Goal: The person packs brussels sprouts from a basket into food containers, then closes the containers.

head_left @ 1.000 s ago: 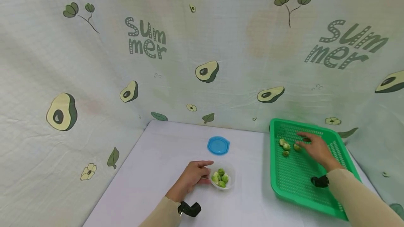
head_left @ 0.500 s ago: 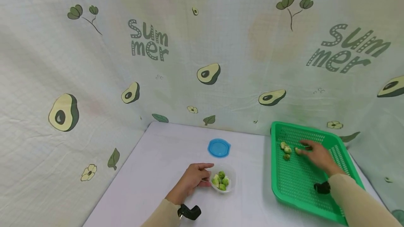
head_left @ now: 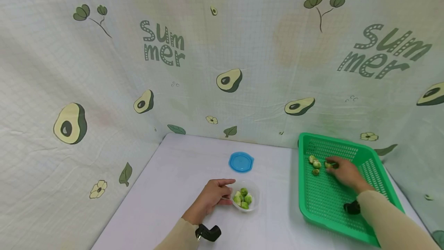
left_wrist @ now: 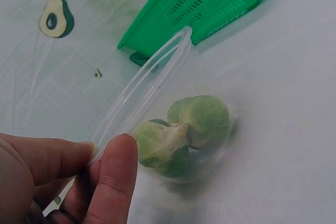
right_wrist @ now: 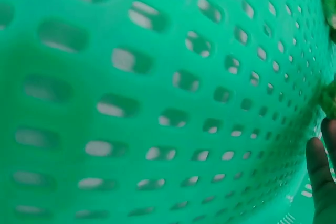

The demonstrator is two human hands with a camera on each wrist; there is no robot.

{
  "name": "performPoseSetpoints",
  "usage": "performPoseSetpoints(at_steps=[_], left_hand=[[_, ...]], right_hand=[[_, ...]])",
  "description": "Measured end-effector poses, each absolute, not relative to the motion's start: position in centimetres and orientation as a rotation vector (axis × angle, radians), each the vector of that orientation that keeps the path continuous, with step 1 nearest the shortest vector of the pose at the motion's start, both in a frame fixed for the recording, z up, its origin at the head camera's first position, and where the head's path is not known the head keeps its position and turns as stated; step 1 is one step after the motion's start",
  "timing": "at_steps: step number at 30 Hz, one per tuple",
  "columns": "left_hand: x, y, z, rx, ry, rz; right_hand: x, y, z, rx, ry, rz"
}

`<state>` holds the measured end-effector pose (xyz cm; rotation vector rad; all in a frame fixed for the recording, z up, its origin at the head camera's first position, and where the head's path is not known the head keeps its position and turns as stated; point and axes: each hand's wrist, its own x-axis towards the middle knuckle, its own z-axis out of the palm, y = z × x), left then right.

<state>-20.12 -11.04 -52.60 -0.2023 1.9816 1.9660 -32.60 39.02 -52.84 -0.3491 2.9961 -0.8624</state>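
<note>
My left hand (head_left: 212, 195) pinches the rim of a small clear plastic container (left_wrist: 152, 85) between thumb and finger. Inside it lie several green Brussels sprouts (left_wrist: 202, 119), visible through the wall in the left wrist view. On the right, my right hand (head_left: 347, 173) reaches down into a green perforated basket (head_left: 301, 192). Its thumb and fingers come together around a Brussels sprout (head_left: 327, 164) at the basket's bottom. Just left of that hand sit several other sprouts (head_left: 316, 164). Only fingertips (right_wrist: 317, 156) and part of the sprout (right_wrist: 329, 100) show at the right wrist view's edge.
A blue lid (head_left: 241, 162) lies flat on the white table (head_left: 187, 165) behind the container. Printed cloth (head_left: 194, 99) hangs as a backdrop behind and beside the table. The basket's raised walls surround the right hand.
The right hand's fingers have lowered and drawn together around the sprout in the basket. The left hand stays at the container's rim. The head view has shifted slightly.
</note>
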Motion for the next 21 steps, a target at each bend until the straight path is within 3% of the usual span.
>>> performPoseSetpoints(at_steps=[21], left_hand=[[-20.0, -11.1, -52.5, -0.211, 1.984, 1.958]], right_hand=[[-32.0, 39.5, -52.2, -0.314, 2.885, -0.942]])
